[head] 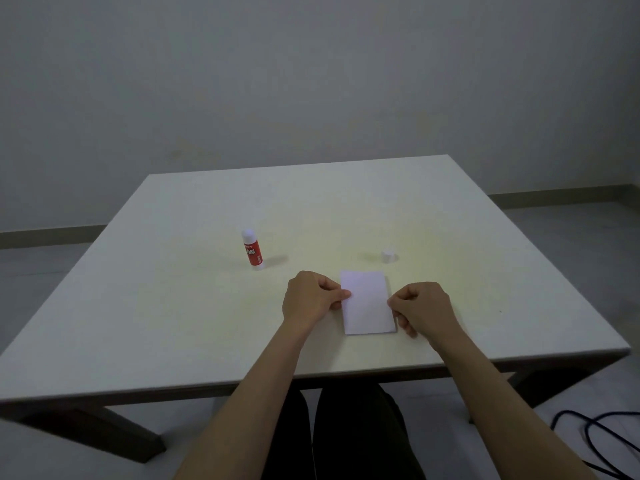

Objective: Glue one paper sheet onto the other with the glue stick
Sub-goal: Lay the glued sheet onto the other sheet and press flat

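Note:
A small white paper sheet point(367, 303) lies flat on the table near the front edge; a second sheet's edge peeks out under its right and bottom sides. My left hand point(310, 299) pinches the sheet's left edge between thumb and fingers. On the opposite side, my right hand point(424, 308) touches the right edge with curled fingers. The red and white glue stick point(252, 250) stands upright, uncapped, to the far left of the paper. Its white cap point(388, 256) sits on the table just beyond the paper's right corner.
The white table point(173, 306) has its front edge close to my lap. A dark cable point(595, 441) lies on the floor at the lower right. A plain wall stands behind the table.

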`<action>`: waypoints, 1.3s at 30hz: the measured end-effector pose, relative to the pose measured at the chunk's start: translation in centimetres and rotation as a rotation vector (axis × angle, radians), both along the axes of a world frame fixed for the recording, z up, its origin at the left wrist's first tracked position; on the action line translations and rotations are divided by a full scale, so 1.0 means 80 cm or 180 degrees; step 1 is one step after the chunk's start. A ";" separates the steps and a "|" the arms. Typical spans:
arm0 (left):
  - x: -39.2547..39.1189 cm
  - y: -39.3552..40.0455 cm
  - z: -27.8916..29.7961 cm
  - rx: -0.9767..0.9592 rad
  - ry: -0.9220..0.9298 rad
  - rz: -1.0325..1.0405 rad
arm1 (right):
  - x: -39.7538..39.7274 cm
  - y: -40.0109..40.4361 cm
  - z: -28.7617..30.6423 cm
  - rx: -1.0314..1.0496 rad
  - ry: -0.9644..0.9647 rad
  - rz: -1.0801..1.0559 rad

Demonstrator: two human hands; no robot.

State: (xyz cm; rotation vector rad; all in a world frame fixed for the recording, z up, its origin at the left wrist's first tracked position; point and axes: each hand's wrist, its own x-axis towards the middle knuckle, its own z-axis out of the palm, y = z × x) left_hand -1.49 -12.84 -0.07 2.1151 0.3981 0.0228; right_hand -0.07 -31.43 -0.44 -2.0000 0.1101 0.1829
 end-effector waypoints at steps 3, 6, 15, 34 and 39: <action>0.000 -0.001 -0.002 0.0076 0.0002 0.0019 | -0.001 0.001 0.000 -0.0045 -0.0029 -0.0005; 0.000 -0.003 -0.005 0.0165 0.0005 0.0048 | -0.003 0.003 0.001 -0.0173 -0.0106 0.0032; 0.000 -0.014 -0.013 0.0733 -0.0261 0.0043 | -0.001 0.017 -0.003 -0.0973 -0.0399 0.0146; -0.007 0.008 -0.035 0.2173 0.0201 -0.2156 | 0.004 0.010 -0.006 -0.1188 -0.0538 0.0177; -0.013 0.045 -0.036 0.2266 0.0189 -0.2022 | -0.030 0.031 -0.009 -0.1914 -0.1429 0.0702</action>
